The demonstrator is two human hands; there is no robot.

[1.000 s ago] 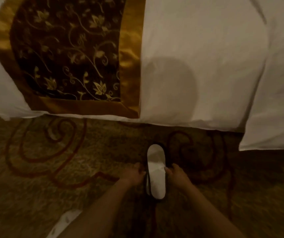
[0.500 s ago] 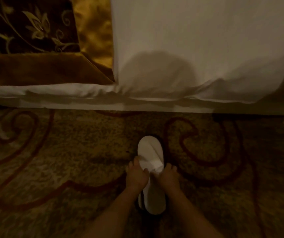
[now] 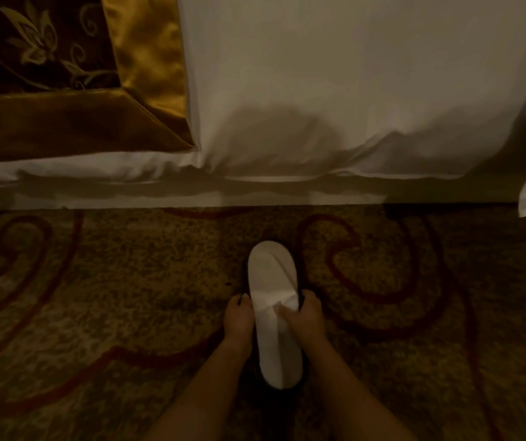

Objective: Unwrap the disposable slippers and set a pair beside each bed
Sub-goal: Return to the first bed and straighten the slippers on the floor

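On carpet (image 3: 128, 281), left hand (image 3: 238, 316), right hand (image 3: 308, 313), each grip holding slippers (image 3: 274, 300), forearms converging

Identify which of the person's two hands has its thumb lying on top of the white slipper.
The right hand: its thumb lies over the white slipper at the strap edge. The left hand only grips the slipper's side.

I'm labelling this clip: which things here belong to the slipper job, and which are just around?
Job: white slipper, left hand, right hand, bed.
Around: patterned carpet, gold-edged runner.
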